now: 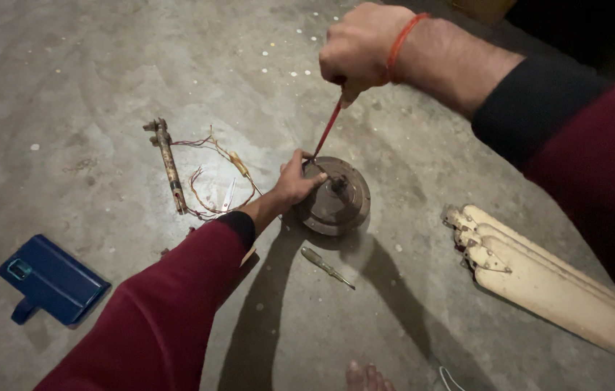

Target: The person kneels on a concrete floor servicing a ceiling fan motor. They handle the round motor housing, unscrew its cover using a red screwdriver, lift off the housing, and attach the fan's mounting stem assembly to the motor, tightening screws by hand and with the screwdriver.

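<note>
A round, rusty brown fan motor housing (pixel 340 206) lies flat on the concrete floor. My left hand (pixel 294 181) rests on its left rim, fingers pressing down on the top. My right hand (pixel 359 47), with a red thread at the wrist, is closed around the handle of a red screwdriver (pixel 328 130). The screwdriver slants down and its tip meets the housing's upper left edge, just beside my left fingers.
A rusty rod with loose red and brown wires (pixel 170 166) lies to the left. A second screwdriver (pixel 325 266) sits below the housing. Cream fan blades (pixel 539 279) are stacked at right. A blue phone case (pixel 51 279) lies at lower left. Bare toes (pixel 367 378) show at the bottom.
</note>
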